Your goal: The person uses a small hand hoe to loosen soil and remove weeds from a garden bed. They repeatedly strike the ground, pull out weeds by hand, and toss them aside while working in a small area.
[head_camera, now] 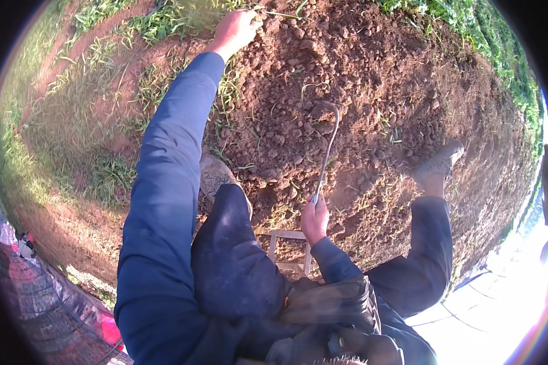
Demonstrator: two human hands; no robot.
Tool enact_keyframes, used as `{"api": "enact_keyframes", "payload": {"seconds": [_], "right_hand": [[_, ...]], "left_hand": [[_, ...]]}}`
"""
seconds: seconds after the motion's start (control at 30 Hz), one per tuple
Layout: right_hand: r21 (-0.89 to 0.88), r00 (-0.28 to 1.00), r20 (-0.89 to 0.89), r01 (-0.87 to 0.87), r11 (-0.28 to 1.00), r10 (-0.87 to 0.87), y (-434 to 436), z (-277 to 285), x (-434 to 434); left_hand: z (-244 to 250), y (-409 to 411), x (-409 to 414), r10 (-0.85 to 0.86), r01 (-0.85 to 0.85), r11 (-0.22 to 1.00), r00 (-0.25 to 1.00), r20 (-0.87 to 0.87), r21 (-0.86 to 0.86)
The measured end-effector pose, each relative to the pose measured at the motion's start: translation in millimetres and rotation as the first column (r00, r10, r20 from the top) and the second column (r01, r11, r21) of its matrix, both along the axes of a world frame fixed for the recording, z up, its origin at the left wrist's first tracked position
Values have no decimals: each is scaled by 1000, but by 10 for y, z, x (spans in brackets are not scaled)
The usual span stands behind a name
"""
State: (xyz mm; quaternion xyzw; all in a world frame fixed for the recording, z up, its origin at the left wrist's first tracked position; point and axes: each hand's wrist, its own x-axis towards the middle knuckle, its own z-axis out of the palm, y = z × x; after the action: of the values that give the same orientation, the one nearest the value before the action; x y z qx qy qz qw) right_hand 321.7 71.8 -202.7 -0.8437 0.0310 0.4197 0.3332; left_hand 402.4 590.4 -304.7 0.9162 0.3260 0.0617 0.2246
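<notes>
My left hand (237, 33) is stretched far forward at the top of the view, over the edge between weeds and loose soil. Its fingers are closed, and a thin green stalk (283, 16) sticks out from the fingertips. Nearer my body, my right hand (315, 220) grips a hand hoe by its lower end. The thin, bent metal neck of the hand hoe (329, 148) curves over at the far end, where its head meets the crumbly brown soil (370, 82). The handle is mostly hidden inside my fist.
Below my right hand, a low frame (288, 234) stands between my legs. My left shoe (214, 175) and right shoe (440, 159) rest on the ground. Grass and weeds (112, 175) cover the left side; leafy green plants (497, 43) grow at upper right.
</notes>
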Motion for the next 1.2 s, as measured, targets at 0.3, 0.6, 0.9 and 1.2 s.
{"api": "enact_keyframes", "payload": {"seconds": [0.3, 0.6, 0.9, 1.2], "right_hand": [[36, 995, 101, -13, 999, 9, 58, -11, -36], [2, 999, 37, 7, 1000, -7, -6, -58, -1], [-55, 994, 94, -43, 998, 48, 55, 2, 4], [41, 996, 65, 63, 997, -65, -62, -137, -52]], "left_hand": [[756, 10, -967, 406, -275, 859, 880, 248, -432], [741, -421, -876, 218, -259, 964, 903, -371, -64], [332, -151, -761, 229, -313, 941, 869, -438, -128], [503, -222, -1061, 294, -187, 769, 952, 79, -611]]}}
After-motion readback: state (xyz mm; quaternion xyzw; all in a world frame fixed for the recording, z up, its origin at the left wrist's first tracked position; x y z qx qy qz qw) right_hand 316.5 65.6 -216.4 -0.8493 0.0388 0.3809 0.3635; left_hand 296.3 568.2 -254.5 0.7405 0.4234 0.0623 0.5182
